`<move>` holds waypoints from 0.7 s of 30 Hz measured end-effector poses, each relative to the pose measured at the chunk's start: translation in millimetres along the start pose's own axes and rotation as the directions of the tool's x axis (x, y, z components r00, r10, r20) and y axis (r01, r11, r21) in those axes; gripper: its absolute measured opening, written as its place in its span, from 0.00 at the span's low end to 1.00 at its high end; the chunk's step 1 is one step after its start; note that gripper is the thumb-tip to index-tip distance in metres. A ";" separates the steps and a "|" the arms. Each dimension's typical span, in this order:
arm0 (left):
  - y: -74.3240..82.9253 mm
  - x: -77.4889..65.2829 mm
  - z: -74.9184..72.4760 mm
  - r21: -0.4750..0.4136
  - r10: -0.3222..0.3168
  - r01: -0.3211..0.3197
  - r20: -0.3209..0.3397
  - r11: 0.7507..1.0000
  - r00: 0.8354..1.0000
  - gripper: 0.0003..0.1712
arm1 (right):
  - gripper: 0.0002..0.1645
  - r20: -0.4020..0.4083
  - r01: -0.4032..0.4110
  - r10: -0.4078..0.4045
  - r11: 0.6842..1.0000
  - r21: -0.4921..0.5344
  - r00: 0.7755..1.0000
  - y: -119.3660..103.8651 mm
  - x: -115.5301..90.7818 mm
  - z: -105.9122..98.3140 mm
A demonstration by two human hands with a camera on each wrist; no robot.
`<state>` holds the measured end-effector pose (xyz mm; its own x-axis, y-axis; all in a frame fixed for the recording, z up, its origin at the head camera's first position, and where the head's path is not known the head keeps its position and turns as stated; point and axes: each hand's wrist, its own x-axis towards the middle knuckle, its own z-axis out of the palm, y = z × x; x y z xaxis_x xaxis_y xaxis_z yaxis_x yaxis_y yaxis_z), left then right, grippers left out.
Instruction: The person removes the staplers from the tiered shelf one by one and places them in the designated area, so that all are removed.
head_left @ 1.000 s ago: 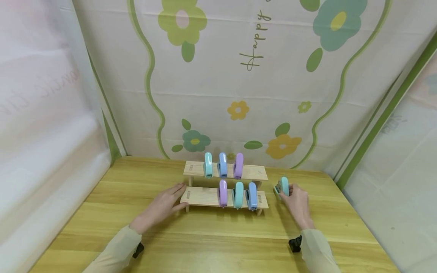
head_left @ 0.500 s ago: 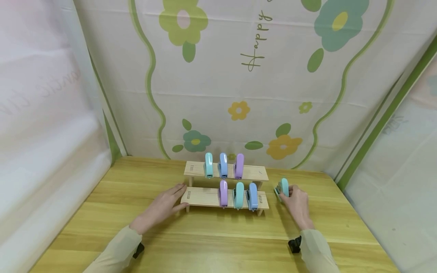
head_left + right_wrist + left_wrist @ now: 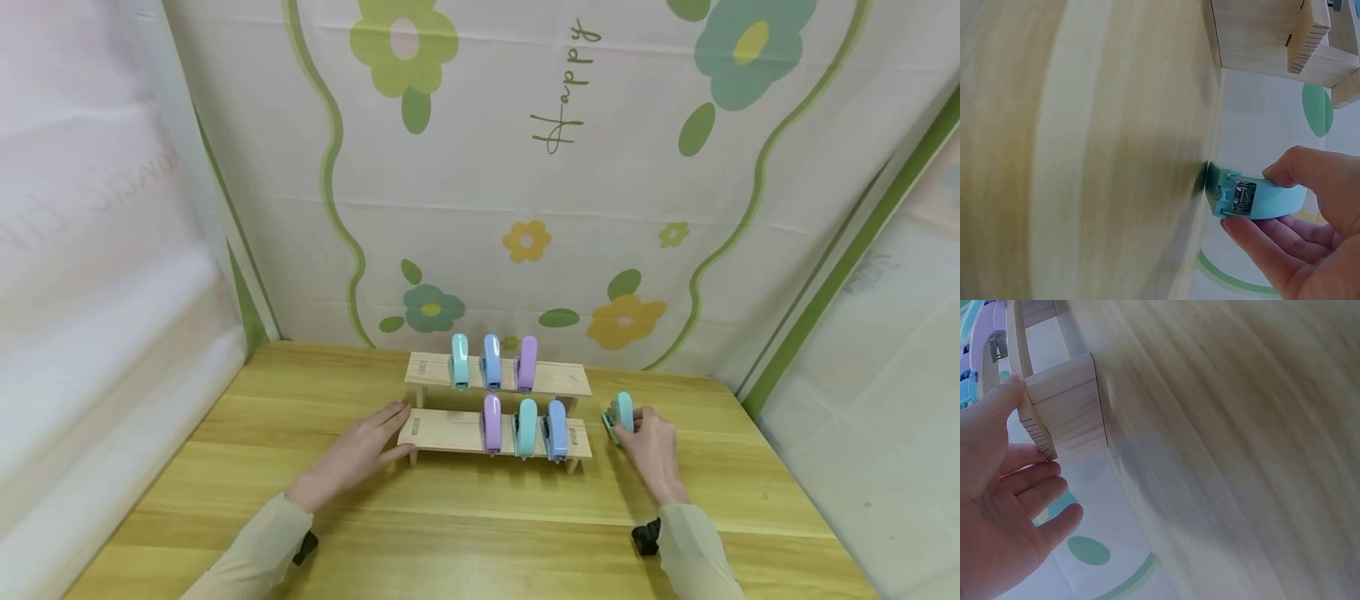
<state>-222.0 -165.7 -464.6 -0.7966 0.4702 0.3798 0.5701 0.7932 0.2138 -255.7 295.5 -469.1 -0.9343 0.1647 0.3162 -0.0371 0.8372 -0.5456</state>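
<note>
My right hand [image 3: 652,446] pinches a mint stapler [image 3: 622,412], thumb on one side and fingers on the other. I hold it just past the right end of the lower shelf [image 3: 450,429], its base down at the table [image 3: 480,533] — whether it touches the wood, I can't tell. My left hand [image 3: 356,450] grips that shelf's left end, thumb at the front edge and forefinger at the back corner, with my little finger clear of the board.

Toward the shelf's right end stand a purple stapler [image 3: 491,423], a green stapler [image 3: 527,427] and a blue stapler [image 3: 556,429], in that order from the left. Behind and higher, the upper shelf [image 3: 558,379] bears three more — aqua [image 3: 460,360], blue, purple. A flowered cloth [image 3: 450,167] hangs behind everything.
</note>
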 end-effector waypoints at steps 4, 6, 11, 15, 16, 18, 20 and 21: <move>-0.3 0.3 -0.3 0.000 -0.002 0.002 -0.001 1.000 1.000 0.39 | 0.18 0.009 -0.004 0.004 1.000 -0.007 1.000 -1.5 -0.2 0.0; -0.3 0.5 -0.5 0.001 -0.002 0.002 0.000 1.000 1.000 0.39 | 0.18 0.014 -0.006 0.006 1.000 -0.008 1.000 -2.5 -0.7 -0.3; -0.2 0.7 -0.6 -0.003 -0.003 0.003 0.009 1.000 1.000 0.39 | 0.18 0.019 -0.010 0.011 1.000 -0.008 1.000 -3.0 -2.2 -0.3; -0.2 0.3 -0.8 -0.003 0.005 -0.005 0.004 1.000 1.000 0.39 | 0.18 0.024 -0.013 0.014 1.000 -0.010 1.000 -1.5 -3.0 0.6; -0.4 0.1 -0.8 -0.002 0.008 -0.008 0.002 1.000 1.000 0.39 | 0.18 0.026 -0.017 0.017 1.000 -0.010 1.000 -1.1 -3.3 0.8; -1.1 -0.2 -0.2 0.002 0.013 -0.013 -0.002 1.000 1.000 0.39 | 0.18 0.034 -0.024 0.024 1.000 -0.008 0.999 0.0 -3.6 1.1; -1.5 -0.6 0.3 0.006 0.018 -0.018 -0.004 1.000 1.000 0.39 | 0.18 0.043 -0.034 0.035 0.999 -0.004 0.998 0.3 -4.2 1.0; -1.7 -0.6 0.6 0.009 0.020 -0.020 -0.004 1.000 1.000 0.39 | 0.19 0.048 -0.038 0.038 0.999 -0.001 0.998 0.5 -4.4 1.1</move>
<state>-222.6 -167.2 -465.7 -0.7842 0.4846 0.3876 0.5842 0.7871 0.1980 -252.0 294.6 -471.6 -0.9509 0.1714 0.2576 -0.0008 0.8310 -0.5562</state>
